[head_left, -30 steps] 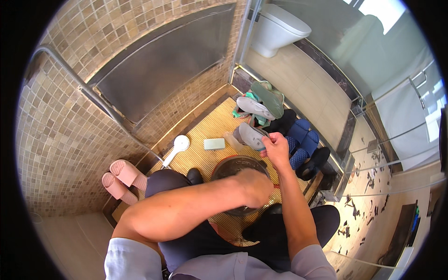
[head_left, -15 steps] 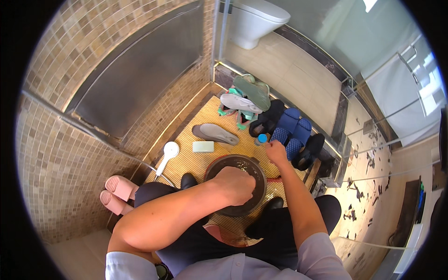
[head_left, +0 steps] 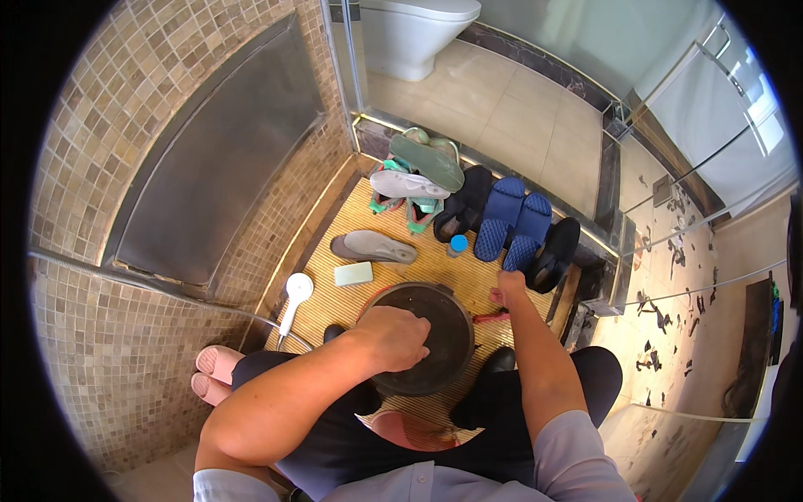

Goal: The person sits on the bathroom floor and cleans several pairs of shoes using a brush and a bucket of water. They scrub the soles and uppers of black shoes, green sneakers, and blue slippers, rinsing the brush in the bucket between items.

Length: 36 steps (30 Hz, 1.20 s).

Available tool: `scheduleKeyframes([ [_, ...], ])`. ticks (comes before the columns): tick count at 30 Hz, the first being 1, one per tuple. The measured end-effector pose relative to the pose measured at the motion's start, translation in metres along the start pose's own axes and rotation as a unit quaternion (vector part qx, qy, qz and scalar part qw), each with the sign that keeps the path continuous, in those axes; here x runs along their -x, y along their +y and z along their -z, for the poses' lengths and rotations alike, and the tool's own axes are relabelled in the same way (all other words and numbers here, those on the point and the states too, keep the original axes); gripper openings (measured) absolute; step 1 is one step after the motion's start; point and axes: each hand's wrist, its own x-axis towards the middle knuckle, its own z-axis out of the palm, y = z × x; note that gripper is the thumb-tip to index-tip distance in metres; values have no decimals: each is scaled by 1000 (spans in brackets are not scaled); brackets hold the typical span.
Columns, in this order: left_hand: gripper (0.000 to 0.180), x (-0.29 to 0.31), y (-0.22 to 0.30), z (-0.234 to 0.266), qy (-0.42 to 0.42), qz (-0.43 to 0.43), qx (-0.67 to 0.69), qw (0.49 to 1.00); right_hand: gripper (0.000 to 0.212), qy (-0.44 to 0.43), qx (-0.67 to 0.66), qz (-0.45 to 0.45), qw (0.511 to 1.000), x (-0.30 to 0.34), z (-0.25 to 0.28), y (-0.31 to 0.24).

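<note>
A dark round basin [head_left: 447, 351] stands between my feet, its inside dark. Over its left part hangs my left hand [head_left: 395, 339], fingers curled in and palm turned down; whatever they hold is hidden beneath it. My right hand [head_left: 508, 289] is to the right of the basin, fingers loosely bent, nothing visible in them. Just below its fingertips a thin red handle [head_left: 492, 317] lies beside the basin's rim. Farther off stands a small bottle with a blue cap [head_left: 457, 243], apart from the hand.
Blue slippers [head_left: 506, 222], black slippers [head_left: 556, 251] and piled shoes [head_left: 418, 171] line the far ledge. A grey insole [head_left: 372, 246], a pale green bar [head_left: 353, 274] and a white shower head [head_left: 297, 297] lie on the slatted mat [head_left: 335, 309]. Pink slippers [head_left: 216, 368] are by the tiled wall.
My right hand has come away from the blue-capped bottle toward the red handle. My left hand remains over the basin, a little to the left. The whole view has shifted slightly.
</note>
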Motion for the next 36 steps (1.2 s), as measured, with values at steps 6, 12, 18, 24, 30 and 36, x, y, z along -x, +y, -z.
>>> scheduleKeyframes([
  [6, 35, -8, -4, 4, 11, 24, -25, 999, 31, -36, -7, 33, 999, -4, -14, 3],
  [12, 36, -16, -4, 11, 10, 39, -44, 998, 21, -59, 17, 116, 991, 1, -28, -2],
  [18, 27, -11, -17, 6, 38, 35, -56, 997, 18, -48, 105, 118, 986, 5, -10, 41],
  [24, 13, -3, -20, 13, 64, 64, -93, 992, 31, -42, 686, 303, 660, -20, 18, 119],
  [30, 15, -11, -15, 28, 81, 25, -83, 993, 37, -2, 239, 0, 971, -63, 8, 208],
  [36, 20, -9, -17, 20, 78, 52, -82, 992, 45, 131, 48, -112, 984, -33, -21, 191],
])
